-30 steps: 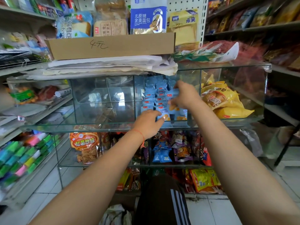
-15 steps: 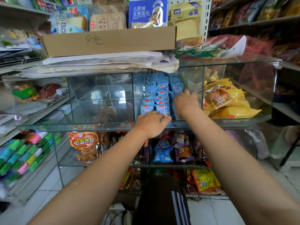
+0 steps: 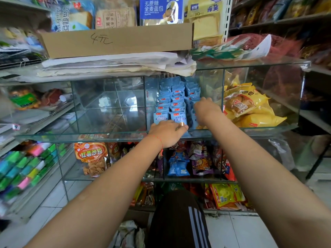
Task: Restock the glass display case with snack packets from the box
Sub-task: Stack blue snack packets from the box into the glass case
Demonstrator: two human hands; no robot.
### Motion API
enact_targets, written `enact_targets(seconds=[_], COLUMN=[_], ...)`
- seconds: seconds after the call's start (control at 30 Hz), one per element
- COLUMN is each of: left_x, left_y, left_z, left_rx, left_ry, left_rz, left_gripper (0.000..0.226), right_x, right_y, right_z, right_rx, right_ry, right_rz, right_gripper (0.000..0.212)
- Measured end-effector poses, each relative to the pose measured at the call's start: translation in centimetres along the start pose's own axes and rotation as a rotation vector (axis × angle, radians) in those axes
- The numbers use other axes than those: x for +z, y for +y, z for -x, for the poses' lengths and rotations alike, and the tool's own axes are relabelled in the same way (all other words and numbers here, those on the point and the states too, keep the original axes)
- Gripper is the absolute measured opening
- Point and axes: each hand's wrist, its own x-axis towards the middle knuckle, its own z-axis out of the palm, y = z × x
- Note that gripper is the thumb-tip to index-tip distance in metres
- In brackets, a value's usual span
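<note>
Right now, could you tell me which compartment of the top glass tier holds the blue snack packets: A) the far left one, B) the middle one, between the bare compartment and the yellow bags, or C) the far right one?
B: the blue snack packets stand in rows in the middle compartment, with the yellow bags to their right.
</note>
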Motion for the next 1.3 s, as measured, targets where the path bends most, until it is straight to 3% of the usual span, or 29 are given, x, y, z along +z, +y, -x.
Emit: enact_targets(seconds=[0.13, 0.43, 0.5, 0.57, 0.63, 0.67, 0.73, 0.8, 0.87, 1.03, 1.17, 1.3], left_x=[0.1, -0.3, -0.6, -0.8, -1.1, -1.1, 0.0, 1.9, 4.3, 11.2, 17.7, 24.1], left_y=[0.0, -0.5, -0.5, -0.6, -1.3, -2.3, -5.5, -10.1, -14.7, -25.6, -32.4, -38.0], left_z=[0.2, 1.4, 2.0, 3.2, 5.1, 6.2, 8.2, 10.4, 13.1, 20.7, 25.4, 27.0], left_rx=[0.011, 0.057, 0.1, 0.117, 0.041, -0.008, -0.115, -0.229, -0.337, -0.68, -0.806, -0.884], left_ry=[0.001, 0.057, 0.158, 0.38, 0.582, 0.594, 0.4, 0.138, 0.003, -0.133, -0.232, -0.312], left_rz=[0.016, 0.104, 0.176, 0.257, 0.275, 0.252, 0.135, 0.022, -0.005, 0.136, 0.255, 0.327], left_gripper=[0.062, 0.05, 0.039, 0.021, 0.024, 0.028, 0.033, 0.035, 0.033, 0.028, 0.035, 0.037], right_x=[-0.4, -1.0, -1.9, -3.0, -3.9, -4.2, -4.3, -3.3, -1.2, 8.0, 16.1, 23.7], right_y=[0.1, -1.0, -1.5, -2.3, -3.9, -5.1, -8.3, -12.6, -17.3, -29.8, -39.7, -47.5], right_z=[0.5, 1.1, 1.7, 2.6, 3.7, 4.5, 6.0, 7.1, 7.7, 8.2, 8.7, 9.0], right_rx=[-0.031, 0.015, 0.026, -0.006, -0.091, -0.143, -0.265, -0.41, -0.508, -0.625, -0.754, -0.737], right_ry=[0.027, -0.054, -0.041, 0.053, 0.238, 0.327, 0.354, 0.217, 0.062, -0.292, -0.494, -0.684], right_rz=[0.146, 0.1, 0.095, 0.047, -0.088, -0.209, -0.475, -0.685, -0.787, -0.695, -0.569, -0.51], right_gripper=[0.038, 0.052, 0.053, 0.048, 0.036, 0.028, 0.016, 0.027, 0.031, 0.033, 0.03, 0.023])
